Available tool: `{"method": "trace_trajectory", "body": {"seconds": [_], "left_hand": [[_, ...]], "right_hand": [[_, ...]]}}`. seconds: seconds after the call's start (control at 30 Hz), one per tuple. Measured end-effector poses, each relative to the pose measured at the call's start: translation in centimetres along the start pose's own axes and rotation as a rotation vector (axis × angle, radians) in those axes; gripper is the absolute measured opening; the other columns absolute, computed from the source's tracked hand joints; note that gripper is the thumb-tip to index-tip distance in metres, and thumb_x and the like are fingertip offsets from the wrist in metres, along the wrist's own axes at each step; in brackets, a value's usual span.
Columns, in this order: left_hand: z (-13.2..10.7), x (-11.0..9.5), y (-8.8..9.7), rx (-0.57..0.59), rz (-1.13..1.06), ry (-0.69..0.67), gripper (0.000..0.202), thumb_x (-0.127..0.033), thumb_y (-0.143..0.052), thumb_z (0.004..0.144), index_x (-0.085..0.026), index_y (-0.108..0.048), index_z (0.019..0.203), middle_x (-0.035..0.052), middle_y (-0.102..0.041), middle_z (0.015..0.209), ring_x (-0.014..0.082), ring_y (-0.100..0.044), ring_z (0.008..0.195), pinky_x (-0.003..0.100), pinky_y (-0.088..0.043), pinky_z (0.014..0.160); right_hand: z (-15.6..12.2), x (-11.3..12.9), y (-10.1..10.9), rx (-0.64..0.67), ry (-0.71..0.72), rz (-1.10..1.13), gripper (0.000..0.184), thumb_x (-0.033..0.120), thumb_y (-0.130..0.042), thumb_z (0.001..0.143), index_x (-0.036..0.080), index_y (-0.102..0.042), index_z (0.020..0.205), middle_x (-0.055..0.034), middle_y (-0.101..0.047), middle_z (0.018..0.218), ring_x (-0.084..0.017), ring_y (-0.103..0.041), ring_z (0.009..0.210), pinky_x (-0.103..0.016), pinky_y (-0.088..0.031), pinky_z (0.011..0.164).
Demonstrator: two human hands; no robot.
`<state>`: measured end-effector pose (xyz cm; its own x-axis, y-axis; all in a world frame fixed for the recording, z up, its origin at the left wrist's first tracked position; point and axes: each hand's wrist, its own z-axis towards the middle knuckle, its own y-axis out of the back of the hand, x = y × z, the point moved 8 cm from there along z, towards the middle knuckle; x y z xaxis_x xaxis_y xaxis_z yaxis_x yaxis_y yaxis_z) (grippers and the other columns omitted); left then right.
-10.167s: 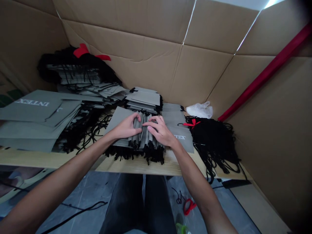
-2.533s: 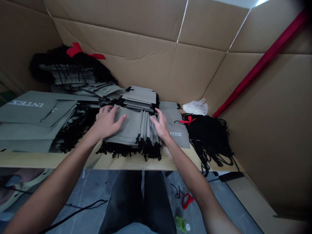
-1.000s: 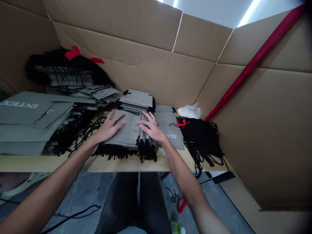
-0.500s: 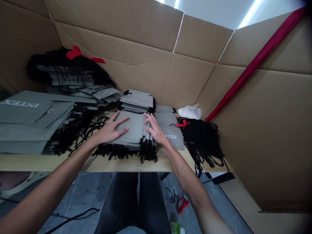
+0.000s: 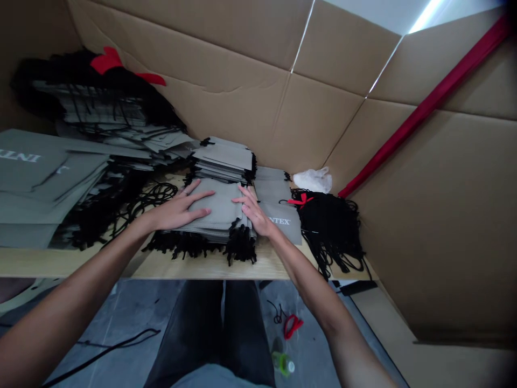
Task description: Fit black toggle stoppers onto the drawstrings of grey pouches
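Note:
A flat stack of grey paper bags (image 5: 220,207) with black cord handles hanging toward me lies on the wooden table (image 5: 194,265). My left hand (image 5: 177,207) rests flat on top of the stack, fingers spread. On the stack's right edge my right hand (image 5: 253,210) presses with its fingers stretched out. Neither hand grips anything. A single grey bag with white lettering (image 5: 283,222) lies just right of my right hand.
A second small stack of grey bags (image 5: 224,159) sits behind. Larger grey bags (image 5: 36,183) and a tall pile topped by a red ribbon (image 5: 107,59) fill the left. A bundle of black cords (image 5: 331,226) and a white plastic bag (image 5: 313,179) lie right. Cardboard walls (image 5: 242,70) enclose everything.
The fanned-out bags have been pressed together into a flatter stack. My right hand slid from the top to the right edge. The view shifted slightly.

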<state>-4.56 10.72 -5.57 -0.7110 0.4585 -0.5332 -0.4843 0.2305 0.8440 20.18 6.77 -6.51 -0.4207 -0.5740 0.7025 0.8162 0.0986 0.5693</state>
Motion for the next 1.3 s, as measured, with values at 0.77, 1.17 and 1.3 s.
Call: {"method": "trace_trajectory", "body": {"seconds": [0.77, 1.17, 1.3], "left_hand": [[-11.3, -7.9, 3.8, -0.563, -0.034, -0.206, 0.063, -0.055, -0.056, 0.103, -0.066, -0.042, 0.163, -0.0038, -0.056, 0.161, 0.038, -0.058, 0.151, 0.064, -0.045, 0.135], [-13.9, -7.1, 0.3, -0.585, -0.236, -0.235, 0.026, -0.041, -0.062, 0.107, -0.042, -0.07, 0.133, 0.004, -0.076, 0.131, 0.0333, -0.072, 0.126, 0.053, -0.057, 0.112], [-13.5, -8.0, 0.7, -0.599, -0.243, -0.278, 0.025, -0.037, -0.061, 0.11, -0.031, -0.073, 0.132, 0.0072, -0.077, 0.128, 0.0299, -0.072, 0.123, 0.046, -0.056, 0.109]], "right_hand": [[-12.3, -5.0, 18.9, -0.511, -0.806, -0.568, 0.038, 0.042, -0.073, 0.11, 0.022, -0.07, 0.142, -0.0133, -0.069, 0.148, -0.028, -0.072, 0.126, -0.051, -0.065, 0.107], [-9.0, 2.7, 24.4, -0.893, -0.581, -0.683, 0.03, 0.04, -0.07, 0.112, 0.019, -0.073, 0.133, -0.012, -0.074, 0.134, -0.024, -0.074, 0.116, -0.045, -0.065, 0.103], [-5.4, 8.9, 25.6, -0.967, -0.261, -0.63, 0.007, 0.023, -0.06, 0.112, 0.019, -0.066, 0.113, -0.0053, -0.077, 0.101, -0.022, -0.077, 0.1, -0.043, -0.062, 0.1]]}}
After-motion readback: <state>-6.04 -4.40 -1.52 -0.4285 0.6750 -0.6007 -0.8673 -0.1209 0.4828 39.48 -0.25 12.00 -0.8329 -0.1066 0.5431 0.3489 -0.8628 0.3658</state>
